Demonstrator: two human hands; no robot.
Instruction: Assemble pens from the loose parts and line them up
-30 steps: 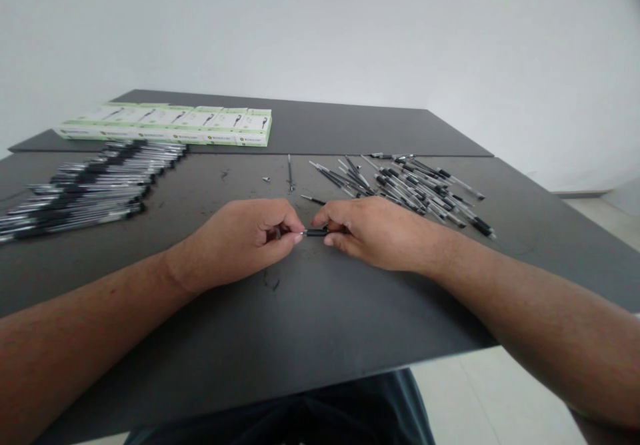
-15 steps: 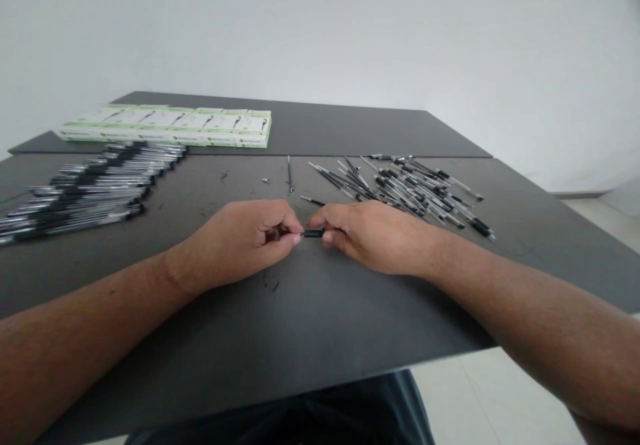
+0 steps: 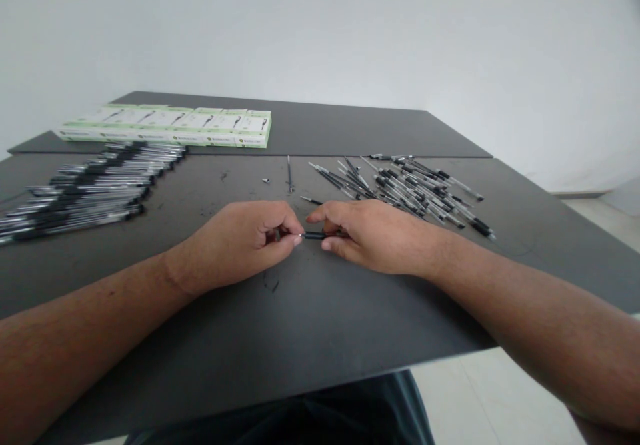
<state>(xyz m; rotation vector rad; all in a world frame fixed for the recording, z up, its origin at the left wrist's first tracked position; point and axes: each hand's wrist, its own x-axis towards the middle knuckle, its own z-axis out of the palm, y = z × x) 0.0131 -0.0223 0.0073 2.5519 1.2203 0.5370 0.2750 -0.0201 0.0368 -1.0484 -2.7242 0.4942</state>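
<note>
Both of my hands meet over the middle of the dark table [image 3: 310, 325]. My left hand [image 3: 245, 238] pinches the metal tip end of a black pen [image 3: 313, 235] between thumb and fingers. The pen's black grip section is closed inside my right hand [image 3: 373, 235], which hides most of the barrel. The pen lies level, just above the tabletop. A loose pile of pens and refills [image 3: 410, 188] lies just behind my right hand.
A neat row of assembled pens [image 3: 85, 188] covers the left side. Green and white boxes [image 3: 175, 125] stand in a line at the back left. A single refill [image 3: 289, 173] and a small metal tip [image 3: 266, 180] lie behind my hands. The table's front edge is close to my body.
My hands have stayed in place. The right hand's fingers have shifted slightly on the pen; the visible black part looks a little shorter and lower.
</note>
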